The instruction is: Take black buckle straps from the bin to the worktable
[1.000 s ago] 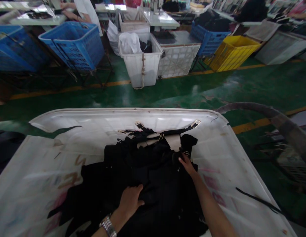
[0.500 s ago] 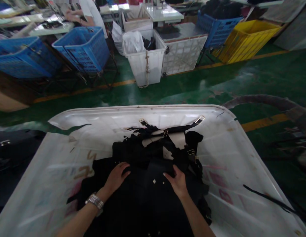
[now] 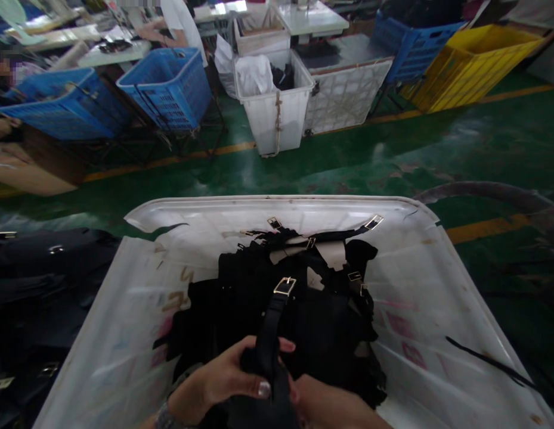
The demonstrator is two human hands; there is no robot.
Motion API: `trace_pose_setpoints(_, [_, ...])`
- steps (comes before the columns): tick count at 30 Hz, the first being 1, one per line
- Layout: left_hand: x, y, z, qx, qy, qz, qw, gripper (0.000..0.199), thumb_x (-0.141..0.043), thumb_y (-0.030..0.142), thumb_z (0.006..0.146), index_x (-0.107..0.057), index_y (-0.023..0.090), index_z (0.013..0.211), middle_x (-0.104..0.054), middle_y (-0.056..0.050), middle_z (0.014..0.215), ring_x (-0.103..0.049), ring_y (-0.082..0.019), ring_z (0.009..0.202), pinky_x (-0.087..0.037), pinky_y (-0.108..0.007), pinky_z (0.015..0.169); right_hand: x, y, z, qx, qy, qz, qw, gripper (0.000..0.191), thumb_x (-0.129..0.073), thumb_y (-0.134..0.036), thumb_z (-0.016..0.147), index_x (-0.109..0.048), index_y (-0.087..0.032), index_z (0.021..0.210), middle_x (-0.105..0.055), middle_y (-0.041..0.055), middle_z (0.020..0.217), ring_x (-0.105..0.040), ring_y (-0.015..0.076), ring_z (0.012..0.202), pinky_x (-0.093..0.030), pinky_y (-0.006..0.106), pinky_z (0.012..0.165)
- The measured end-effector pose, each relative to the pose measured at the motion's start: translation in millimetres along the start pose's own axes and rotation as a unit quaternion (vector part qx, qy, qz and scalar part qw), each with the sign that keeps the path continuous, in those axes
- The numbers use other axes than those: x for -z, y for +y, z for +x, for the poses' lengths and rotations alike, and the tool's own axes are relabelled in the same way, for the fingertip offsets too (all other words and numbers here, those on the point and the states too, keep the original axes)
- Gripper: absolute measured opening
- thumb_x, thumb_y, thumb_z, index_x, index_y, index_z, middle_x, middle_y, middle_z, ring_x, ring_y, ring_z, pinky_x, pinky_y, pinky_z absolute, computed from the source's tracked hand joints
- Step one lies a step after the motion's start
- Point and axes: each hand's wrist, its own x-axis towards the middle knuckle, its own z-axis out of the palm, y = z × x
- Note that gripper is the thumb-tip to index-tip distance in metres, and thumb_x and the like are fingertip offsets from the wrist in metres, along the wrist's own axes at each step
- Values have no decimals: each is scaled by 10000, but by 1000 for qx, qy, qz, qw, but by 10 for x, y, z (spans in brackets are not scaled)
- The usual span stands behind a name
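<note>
My left hand [image 3: 229, 375], with a sparkling bracelet at the wrist, is closed around a black strap [image 3: 271, 322]. A gold buckle [image 3: 284, 286] sits at the strap's raised far end. My right hand [image 3: 324, 402] is closed on the black piece at the strap's near end, close beside my left; its fingers are partly hidden. Both hands are over a pile of black cut pieces [image 3: 245, 283] inside a large white bin [image 3: 281, 205]. Several buckled straps and a few pale patches show among the pile's far pieces.
Black items with metal fittings [image 3: 39, 280] lie left of the bin. A thin black strip [image 3: 486, 360] hangs on its right wall. Across the green floor [image 3: 348, 161] stand blue crates [image 3: 169, 89], a white bin [image 3: 277, 113] and a yellow crate [image 3: 473, 71]. A person in white [image 3: 180, 24] sits beyond.
Both hands have left the flat black piece on the pile and come nearer to me and together. They now hold a black buckled strap, its buckle raised. The view has shifted slightly left.
</note>
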Motion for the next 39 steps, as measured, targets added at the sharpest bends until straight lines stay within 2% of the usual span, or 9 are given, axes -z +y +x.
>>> trace_pose_setpoints(6, [-135, -184, -326, -86, 94, 19, 992, 400, -678, 518, 598, -613, 133, 514, -594, -116, 554, -590, -235, 616, -455, -344, 682, 624, 227, 1041, -212, 61, -118, 968, 211, -562, -298, 796, -599, -122, 906, -623, 55, 841, -585, 170, 810, -445, 301, 721])
trace_pose_setpoints(10, [-118, -155, -369, -116, 200, -23, 973, 332, -630, 482, 686, -598, 161, 609, -443, 10, 431, -458, -92, 430, -445, -324, 727, 485, 208, 1429, -259, 96, -142, 950, 262, -619, -295, 763, -566, -113, 946, -587, 69, 971, -546, 192, 924, -423, 393, 824])
trace_pose_setpoints(15, [-42, -92, -347, -72, 430, -95, 895, 413, -686, 506, 604, -585, 124, 725, -309, 71, 442, -271, -24, 368, -369, -190, 439, 184, -66, 1266, -249, 126, -119, 953, 191, -607, -231, 746, -604, -101, 886, -606, 106, 937, -555, 228, 919, -417, 407, 827])
trace_pose_setpoints(21, [387, -116, -349, -74, 539, -61, 837, 504, -770, 395, 461, -609, 117, 848, -572, 1, 656, -458, -69, 461, -451, -219, 501, -79, -605, 500, -32, 91, -3, 995, 397, -469, -92, 730, -551, -171, 1111, -611, 21, 1019, -551, 155, 953, -393, 221, 851])
trace_pose_setpoints(25, [477, -36, -270, -41, 440, -7, 897, 495, -746, 348, 544, -622, 110, 960, -620, -99, 980, -557, -208, 951, -437, -257, 838, -209, -868, 164, 110, 20, 95, 989, 351, -417, -161, 777, -562, -199, 1094, -611, -15, 830, -564, 138, 746, -417, 208, 724])
trace_pose_setpoints(28, [355, 81, -284, -40, 272, -67, 959, 463, -637, 417, 695, -589, 135, 1058, -643, -109, 895, -582, -241, 910, -404, -377, 892, -236, -933, 120, 120, -20, 146, 982, 308, -417, -296, 824, -554, -212, 1087, -563, -31, 757, -522, 124, 661, -401, 197, 647])
trace_pose_setpoints(32, [178, 305, -430, -165, 204, -107, 959, 363, -551, 458, 759, -622, 200, 1004, -640, -54, 667, -616, -225, 700, -343, -502, 918, -250, -838, 137, 96, -23, 206, 974, 461, -333, -549, 840, -584, -164, 864, -451, -30, 644, -392, 90, 546, -336, 185, 513])
trace_pose_setpoints(36, [113, 530, -498, -141, 81, -36, 986, 444, -548, 516, 739, -621, 189, 1030, -652, -113, 796, -604, -279, 840, -266, -525, 954, -260, -791, 168, 74, -7, 215, 974, 571, -226, -630, 834, -399, -156, 567, -229, -51, 499, -199, 58, 440, -181, 186, 395])
trace_pose_setpoints(39, [117, 570, -432, -135, 73, -29, 988, 490, -505, 521, 773, -563, 184, 1123, -623, -144, 958, -559, -289, 968, -324, -473, 928, -179, -940, 275, 108, 22, 204, 973, 554, -229, -635, 826, -390, -164, 582, -309, -30, 555, -294, 83, 511, -288, 203, 480])
